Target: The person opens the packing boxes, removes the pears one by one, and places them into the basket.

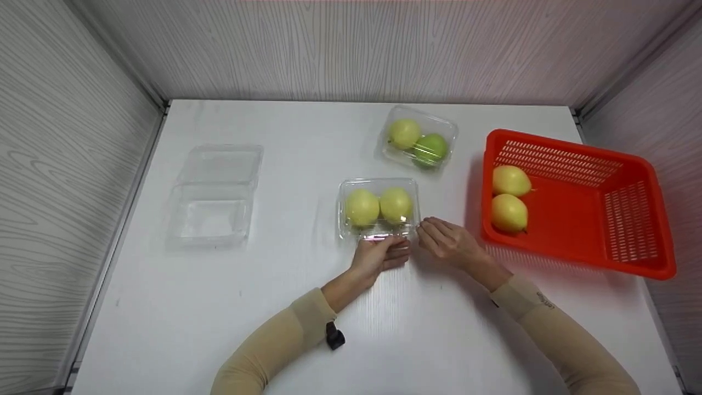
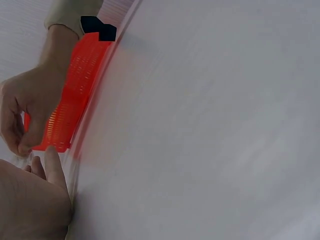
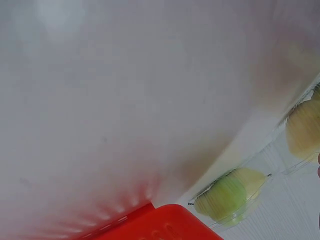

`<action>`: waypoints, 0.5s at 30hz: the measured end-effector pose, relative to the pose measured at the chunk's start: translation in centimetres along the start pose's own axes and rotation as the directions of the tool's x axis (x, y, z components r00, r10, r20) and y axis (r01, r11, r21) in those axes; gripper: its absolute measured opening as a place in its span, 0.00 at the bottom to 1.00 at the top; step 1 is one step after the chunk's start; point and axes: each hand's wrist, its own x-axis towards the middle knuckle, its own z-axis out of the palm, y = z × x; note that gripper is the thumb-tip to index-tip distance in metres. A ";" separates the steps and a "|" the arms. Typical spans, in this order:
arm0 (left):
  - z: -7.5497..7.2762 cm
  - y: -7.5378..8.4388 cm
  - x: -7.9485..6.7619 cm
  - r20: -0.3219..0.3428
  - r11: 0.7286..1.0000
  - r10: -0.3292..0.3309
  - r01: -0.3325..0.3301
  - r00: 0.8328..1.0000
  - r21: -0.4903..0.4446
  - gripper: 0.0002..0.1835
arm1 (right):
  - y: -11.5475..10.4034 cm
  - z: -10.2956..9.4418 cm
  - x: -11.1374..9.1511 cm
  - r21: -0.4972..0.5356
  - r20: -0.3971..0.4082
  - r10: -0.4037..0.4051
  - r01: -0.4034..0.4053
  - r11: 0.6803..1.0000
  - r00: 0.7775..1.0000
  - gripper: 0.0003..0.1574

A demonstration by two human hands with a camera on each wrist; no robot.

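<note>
A closed clear plastic clamshell box (image 1: 378, 233) with two yellow pears (image 1: 362, 207) inside lies mid-table. My left hand (image 1: 379, 257) is at its front edge, thumb along the rim; in the left wrist view the left hand's fingers (image 2: 56, 167) stretch out beside the rim. At the front right corner, my right hand (image 1: 445, 240) pinches the box's edge with curled fingers. The left wrist view also has the right hand (image 2: 35, 102), thumb and fingertips together at the edge. In the right wrist view, the pear box (image 3: 300, 132) is partly cut off.
Behind stands another closed clamshell (image 1: 449, 129) holding a yellow pear and a green fruit (image 1: 430, 149). An empty, open clamshell (image 1: 216, 192) lies at the left. On the right, a red plastic basket (image 1: 565, 219) holds two yellow pears (image 1: 510, 213). Wood-grain panels (image 1: 351, 49) enclose the table.
</note>
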 end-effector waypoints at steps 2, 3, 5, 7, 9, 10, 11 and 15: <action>0.0 0.0 0.0 0.000 1.000 0.000 0.000 1.000 -0.002 0.14 | 0.0 0.0 0.1 0.009 -0.013 0.017 -0.017 1.000 1.000 0.18; 0.0 0.0 0.0 0.000 1.000 -0.001 0.001 1.000 -0.004 0.14 | 0.1 0.0 0.2 0.012 -0.021 0.035 -0.035 0.999 0.999 0.18; 0.0 0.0 0.0 -0.001 1.000 -0.003 0.003 1.000 -0.007 0.14 | 0.3 0.0 0.4 0.032 -0.040 0.080 -0.079 0.996 0.996 0.18; 0.0 0.1 0.0 -0.004 1.000 0.000 0.000 1.000 -0.006 0.14 | 0.5 0.0 0.7 0.059 -0.048 0.114 -0.111 0.992 0.992 0.17; -0.1 0.0 0.1 -0.006 1.000 0.000 0.000 1.000 -0.001 0.14 | 0.7 0.0 1.0 0.079 -0.050 0.129 -0.125 0.989 0.990 0.16; -0.1 0.0 0.1 -0.006 1.000 0.000 0.000 1.000 0.003 0.14 | 0.8 0.0 1.1 0.089 -0.051 0.127 -0.122 0.989 0.991 0.16; -0.1 0.0 0.1 -0.006 1.000 -0.001 0.001 1.000 0.006 0.14 | 0.8 0.0 1.2 0.093 -0.055 0.120 -0.114 0.989 0.991 0.16; -0.3 0.1 0.1 -0.005 1.000 0.000 0.000 1.000 0.019 0.15 | 0.9 -0.1 1.3 0.094 -0.076 0.122 -0.114 0.989 0.990 0.16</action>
